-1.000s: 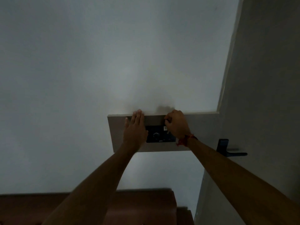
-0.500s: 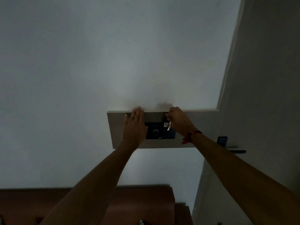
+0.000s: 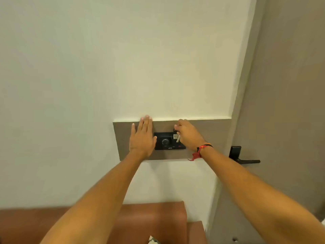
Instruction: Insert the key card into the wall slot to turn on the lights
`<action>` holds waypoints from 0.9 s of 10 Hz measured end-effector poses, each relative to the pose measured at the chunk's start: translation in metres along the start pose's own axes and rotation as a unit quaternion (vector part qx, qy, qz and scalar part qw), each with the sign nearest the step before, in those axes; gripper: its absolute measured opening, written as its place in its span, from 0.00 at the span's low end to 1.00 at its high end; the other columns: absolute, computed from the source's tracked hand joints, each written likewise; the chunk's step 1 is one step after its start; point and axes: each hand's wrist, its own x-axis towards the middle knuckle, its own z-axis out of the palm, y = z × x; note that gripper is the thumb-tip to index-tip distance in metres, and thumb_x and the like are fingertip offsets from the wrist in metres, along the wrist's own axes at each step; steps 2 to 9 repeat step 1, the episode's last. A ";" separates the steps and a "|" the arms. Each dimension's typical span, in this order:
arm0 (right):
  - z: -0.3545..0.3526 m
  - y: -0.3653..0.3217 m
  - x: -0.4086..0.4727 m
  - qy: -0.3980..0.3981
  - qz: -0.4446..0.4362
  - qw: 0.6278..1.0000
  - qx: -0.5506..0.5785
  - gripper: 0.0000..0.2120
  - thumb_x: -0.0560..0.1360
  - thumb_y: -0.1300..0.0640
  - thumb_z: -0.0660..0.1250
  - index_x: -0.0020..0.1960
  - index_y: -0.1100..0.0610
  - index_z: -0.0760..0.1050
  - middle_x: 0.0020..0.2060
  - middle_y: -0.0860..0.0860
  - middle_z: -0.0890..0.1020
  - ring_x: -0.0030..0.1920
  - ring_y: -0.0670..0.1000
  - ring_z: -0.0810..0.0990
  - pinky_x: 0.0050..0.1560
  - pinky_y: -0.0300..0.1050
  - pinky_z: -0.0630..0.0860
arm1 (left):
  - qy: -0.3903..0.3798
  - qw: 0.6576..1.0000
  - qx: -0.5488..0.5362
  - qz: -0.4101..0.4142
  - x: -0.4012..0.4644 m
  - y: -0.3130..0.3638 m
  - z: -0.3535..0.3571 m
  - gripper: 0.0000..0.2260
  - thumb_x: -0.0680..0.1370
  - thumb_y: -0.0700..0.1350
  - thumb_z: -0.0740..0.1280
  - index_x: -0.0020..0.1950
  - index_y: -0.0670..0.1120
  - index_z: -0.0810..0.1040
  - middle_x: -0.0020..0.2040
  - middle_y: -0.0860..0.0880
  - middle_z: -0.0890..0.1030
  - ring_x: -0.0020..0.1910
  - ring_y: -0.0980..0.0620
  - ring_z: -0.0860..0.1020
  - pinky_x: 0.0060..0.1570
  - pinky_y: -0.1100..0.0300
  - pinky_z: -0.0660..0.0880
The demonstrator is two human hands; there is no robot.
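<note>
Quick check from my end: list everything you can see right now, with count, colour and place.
Wall: one, off-white, fills the left and centre.
Wall panel: one, grey-brown, horizontal strip on the wall.
Switch plate: one, black, with a round dial, set in the panel.
Key card: one, pale, at the plate's upper right, under the right fingers.
Door: one, grey-brown, right side.
Door handle: one, black, on the door.
Bench or cabinet top: brown, bottom edge.
Wrist thread: one, red, right wrist.
Left hand: flat on the panel, left of the plate.
Right hand: pinching the card at the plate.
</note>
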 end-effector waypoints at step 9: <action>-0.009 -0.002 0.000 -0.007 0.018 1.000 0.017 0.13 0.76 0.61 0.65 0.59 0.61 0.78 0.55 0.55 0.73 0.58 0.56 0.73 0.55 0.54 0.79 | 0.013 1.000 0.012 0.013 0.000 -0.001 -0.011 0.34 0.84 0.58 0.54 0.82 0.43 0.43 0.84 0.45 0.44 0.83 0.46 0.45 0.81 0.40 0.49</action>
